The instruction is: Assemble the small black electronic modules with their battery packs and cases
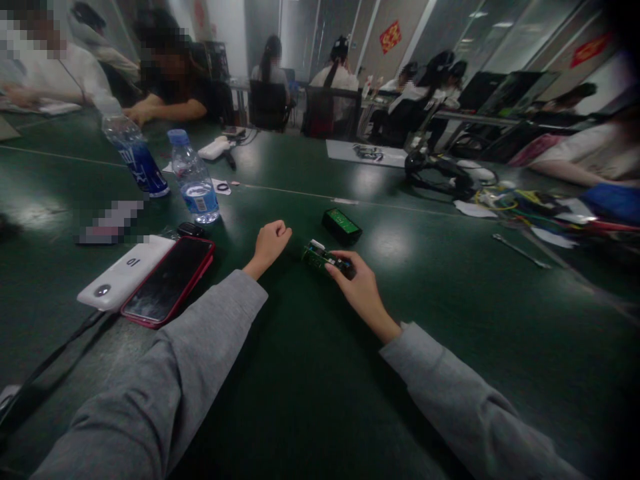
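Nearby, two grey sleeves [200,347] are stretching forward over the dark green table [310,413]. The right hand [357,287] is closing its thumb and fingers on the near end of a small green circuit board [320,255], which is lying low against the tabletop at about twelve o'clock from the person. The grip seems to be steadying the board by its edges and sparing the parts on top. The left hand [270,243] is curling into a loose fist at nine o'clock of the board, near it but not touching, and is resting on the table with nothing showing inside it, probably just parked out of the way. At one o'clock of the board a small black box with a green top [341,225] is sitting apart, within easy reach. At ten o'clock from the person a phone in a red case [169,280] is lying face up, touching a white power bank [125,272] that is showing the figures "10"; both seem to be lying clear of the hands. Farther out at eleven o'clock a water bottle [195,177] is standing upright, with a second bottle [135,153] at its ten o'clock, and their blue labels are carrying writing too blurred for reading. Out at two o'clock a tangle of coloured wires [505,200] and a slim metal tool [520,250] are lying on the table. Far off, other people are sitting at desks, and a red paper sign [390,37] is hanging on the wall, its characters not legible.
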A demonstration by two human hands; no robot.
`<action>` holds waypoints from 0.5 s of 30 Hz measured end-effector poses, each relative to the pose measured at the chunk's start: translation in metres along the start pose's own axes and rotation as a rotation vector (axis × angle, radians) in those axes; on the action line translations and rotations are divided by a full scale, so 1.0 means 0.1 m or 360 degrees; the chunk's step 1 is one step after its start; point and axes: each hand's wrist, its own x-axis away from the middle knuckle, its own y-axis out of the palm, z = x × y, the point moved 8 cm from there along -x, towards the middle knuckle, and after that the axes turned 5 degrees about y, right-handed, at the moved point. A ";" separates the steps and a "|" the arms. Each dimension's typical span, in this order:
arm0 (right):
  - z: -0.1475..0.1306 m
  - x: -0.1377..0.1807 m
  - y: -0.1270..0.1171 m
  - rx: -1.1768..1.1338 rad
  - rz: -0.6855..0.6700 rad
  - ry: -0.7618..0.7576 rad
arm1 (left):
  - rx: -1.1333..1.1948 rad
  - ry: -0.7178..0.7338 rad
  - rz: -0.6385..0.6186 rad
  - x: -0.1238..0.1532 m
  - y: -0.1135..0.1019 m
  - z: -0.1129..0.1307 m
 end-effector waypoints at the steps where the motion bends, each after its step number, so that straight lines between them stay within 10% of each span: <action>1: 0.04 0.00 0.00 -0.0044 -0.0006 0.0060 | -0.0004 0.0008 0.0008 0.00 0.00 0.00; 15: 0.18 -0.04 -0.06 0.0265 0.0156 0.0087 | 0.0042 -0.0056 -0.0020 0.00 0.00 -0.01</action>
